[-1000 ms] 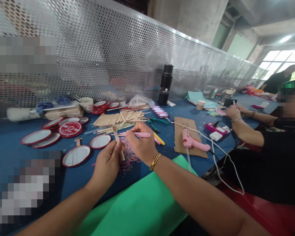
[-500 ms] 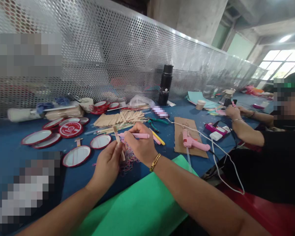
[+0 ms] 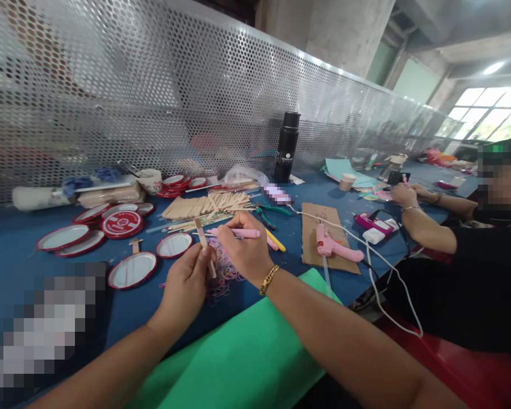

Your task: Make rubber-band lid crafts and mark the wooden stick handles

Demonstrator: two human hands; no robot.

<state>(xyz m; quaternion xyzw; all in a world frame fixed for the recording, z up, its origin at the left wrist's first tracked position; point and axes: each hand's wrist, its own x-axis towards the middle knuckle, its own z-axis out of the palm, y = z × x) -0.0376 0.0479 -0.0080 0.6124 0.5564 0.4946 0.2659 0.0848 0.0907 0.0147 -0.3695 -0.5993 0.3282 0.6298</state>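
Note:
My left hand point(image 3: 187, 278) grips a flat wooden craft stick point(image 3: 201, 232), held upright and slightly tilted. Between the thumb and fingers of my right hand point(image 3: 247, 247) is a pink marker point(image 3: 243, 233), its tip end toward the stick; whether it touches the wood I cannot tell. Tangled multicoloured threads point(image 3: 225, 272) lie beneath both hands. Behind them a heap of wooden craft sticks point(image 3: 204, 205) rests on the blue table. A yellow marker point(image 3: 276, 240) lies just right of my right hand. Green cloth point(image 3: 247, 346) spreads under my forearms.
Red-rimmed jar lids point(image 3: 133, 270) lie on the left. A black bottle point(image 3: 287, 149) stands by the perforated metal screen point(image 3: 221, 96). To the right, a pink glue gun point(image 3: 334, 245) rests on cardboard point(image 3: 310, 218), with a white cable point(image 3: 375, 289) nearby. A co-worker's hands point(image 3: 404, 194) work further right.
My right hand and the pink marker have shifted very slightly to the right and up. The craft stick in my left hand is almost still, tilted a little differently.

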